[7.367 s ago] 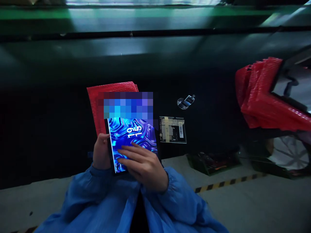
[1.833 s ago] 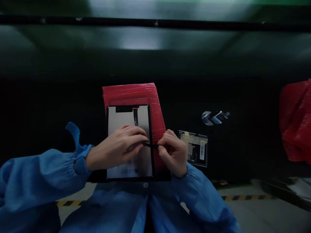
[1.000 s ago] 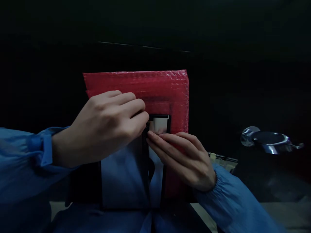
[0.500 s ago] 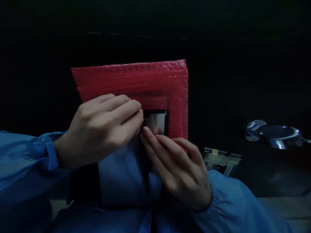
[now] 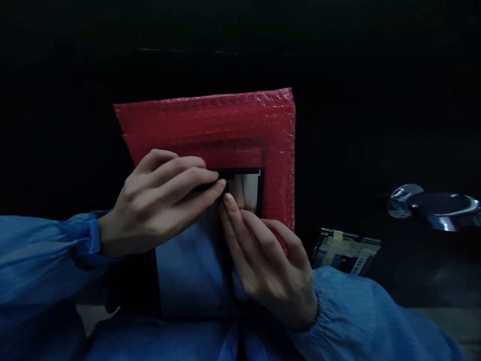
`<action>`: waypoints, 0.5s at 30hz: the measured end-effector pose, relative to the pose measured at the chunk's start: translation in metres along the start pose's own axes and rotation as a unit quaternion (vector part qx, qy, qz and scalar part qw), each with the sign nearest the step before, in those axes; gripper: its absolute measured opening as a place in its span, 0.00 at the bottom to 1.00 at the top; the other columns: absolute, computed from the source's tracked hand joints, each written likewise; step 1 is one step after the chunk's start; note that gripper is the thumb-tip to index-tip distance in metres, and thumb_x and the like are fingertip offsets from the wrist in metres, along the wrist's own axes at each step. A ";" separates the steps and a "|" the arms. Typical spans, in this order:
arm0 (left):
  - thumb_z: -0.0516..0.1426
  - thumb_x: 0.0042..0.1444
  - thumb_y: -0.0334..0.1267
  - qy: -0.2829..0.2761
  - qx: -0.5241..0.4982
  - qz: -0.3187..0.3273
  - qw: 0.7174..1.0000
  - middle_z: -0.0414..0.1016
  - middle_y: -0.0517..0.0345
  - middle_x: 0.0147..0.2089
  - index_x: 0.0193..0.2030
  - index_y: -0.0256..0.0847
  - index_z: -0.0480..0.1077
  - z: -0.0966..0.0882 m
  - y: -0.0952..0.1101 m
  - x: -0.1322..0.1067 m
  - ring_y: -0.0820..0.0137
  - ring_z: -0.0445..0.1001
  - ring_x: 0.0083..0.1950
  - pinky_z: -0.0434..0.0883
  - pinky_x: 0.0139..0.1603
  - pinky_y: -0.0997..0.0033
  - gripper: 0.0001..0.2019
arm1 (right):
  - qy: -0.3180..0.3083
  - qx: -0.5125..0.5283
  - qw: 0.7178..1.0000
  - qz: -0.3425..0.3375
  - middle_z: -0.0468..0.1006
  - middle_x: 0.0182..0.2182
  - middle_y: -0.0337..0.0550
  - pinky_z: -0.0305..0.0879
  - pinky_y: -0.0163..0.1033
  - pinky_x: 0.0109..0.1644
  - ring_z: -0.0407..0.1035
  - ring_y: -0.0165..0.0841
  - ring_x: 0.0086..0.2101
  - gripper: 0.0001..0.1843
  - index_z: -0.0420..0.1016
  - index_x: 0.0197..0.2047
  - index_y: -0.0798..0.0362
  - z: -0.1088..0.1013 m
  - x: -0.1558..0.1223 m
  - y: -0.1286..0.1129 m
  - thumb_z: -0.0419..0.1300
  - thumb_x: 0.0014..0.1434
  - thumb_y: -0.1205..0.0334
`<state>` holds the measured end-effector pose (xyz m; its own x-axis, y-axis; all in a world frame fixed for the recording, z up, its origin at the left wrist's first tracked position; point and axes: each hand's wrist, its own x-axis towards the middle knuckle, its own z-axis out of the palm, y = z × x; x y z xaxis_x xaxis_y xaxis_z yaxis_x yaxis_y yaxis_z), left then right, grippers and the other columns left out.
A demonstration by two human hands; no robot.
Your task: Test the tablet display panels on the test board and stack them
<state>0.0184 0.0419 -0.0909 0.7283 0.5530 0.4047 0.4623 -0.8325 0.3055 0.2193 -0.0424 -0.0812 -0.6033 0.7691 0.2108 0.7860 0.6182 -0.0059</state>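
A flat panel with a mirror-like back and black edges (image 5: 188, 281), like a tablet display, lies before me on red bubble wrap (image 5: 210, 120). My left hand (image 5: 161, 203) reaches over it from the left, fingers stretched out, their tips on the dark strip near the panel's middle. Opposite, my right hand (image 5: 270, 260) has its index finger and thumb brought together close to the left fingertips. Whatever small part lies in that pinch is hidden. A bit of gold-coloured detail shows between the two hands.
To the right lies a small framed electronic part with yellow tape (image 5: 349, 248). Farther right is a shiny round metal-rimmed object (image 5: 443, 208), possibly a magnifier or dish. The dark work surface surrounds everything, and lighting is dim.
My left fingers have straightened from a tight pinch and now rest lower on the panel. My right hand has hardly shifted. The whole view has moved slightly.
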 end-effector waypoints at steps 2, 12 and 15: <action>0.62 0.59 0.24 -0.004 0.028 0.057 0.998 0.80 0.48 0.43 0.46 0.29 0.75 0.000 -0.001 0.000 0.59 0.79 0.47 0.73 0.44 0.56 0.08 | 0.000 0.001 1.000 -0.001 0.74 0.58 0.51 0.64 0.40 0.52 0.69 0.34 0.49 0.19 0.75 0.57 0.65 0.000 0.000 0.000 0.50 0.67 0.73; 0.53 0.66 0.25 -0.026 0.194 0.148 0.969 0.79 0.53 0.46 0.43 0.33 0.75 -0.002 0.005 0.001 0.64 0.77 0.49 0.73 0.51 0.56 0.09 | 0.028 -0.049 0.998 -0.017 0.74 0.57 0.54 0.67 0.43 0.52 0.70 0.39 0.49 0.21 0.75 0.56 0.68 0.007 -0.004 -0.008 0.47 0.66 0.76; 0.53 0.65 0.25 -0.012 0.224 0.153 0.962 0.79 0.52 0.46 0.44 0.30 0.75 0.002 0.009 -0.001 0.63 0.76 0.49 0.73 0.52 0.56 0.08 | 0.056 -0.069 0.995 -0.036 0.76 0.55 0.57 0.68 0.45 0.50 0.70 0.41 0.47 0.21 0.76 0.54 0.70 0.015 -0.003 -0.011 0.46 0.65 0.77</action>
<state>0.0229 0.0339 -0.0907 0.8744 0.2829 0.3943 0.3915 -0.8913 -0.2287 0.2107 -0.0486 -0.0959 -0.6461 0.6963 0.3127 0.7570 0.6368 0.1461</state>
